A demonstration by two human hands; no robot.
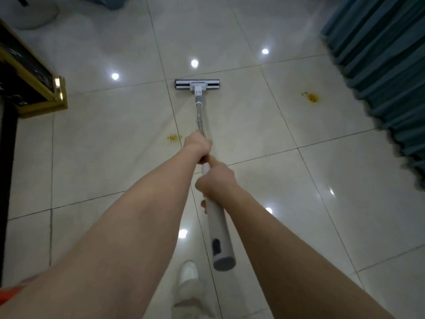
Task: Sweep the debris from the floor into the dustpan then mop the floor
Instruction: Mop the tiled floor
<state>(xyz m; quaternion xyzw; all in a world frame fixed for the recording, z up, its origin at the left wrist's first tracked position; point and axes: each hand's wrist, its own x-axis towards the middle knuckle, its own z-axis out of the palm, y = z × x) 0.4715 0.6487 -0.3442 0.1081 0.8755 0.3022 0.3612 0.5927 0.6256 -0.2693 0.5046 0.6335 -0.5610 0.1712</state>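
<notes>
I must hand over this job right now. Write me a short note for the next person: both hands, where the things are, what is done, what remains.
Left hand: closed around the mop handle, further down the pole.
Right hand: closed on the white grip of the same handle, nearer the body.
Mop head: flat on the tiled floor, straight ahead.
Yellow debris patch lies just left of the handle; a second patch lies to the right, near the teal curtain.
No dustpan or broom in view.
Done: mopping seems under way.
Left: both patches are not yet cleaned, then the rest of the floor.
</notes>
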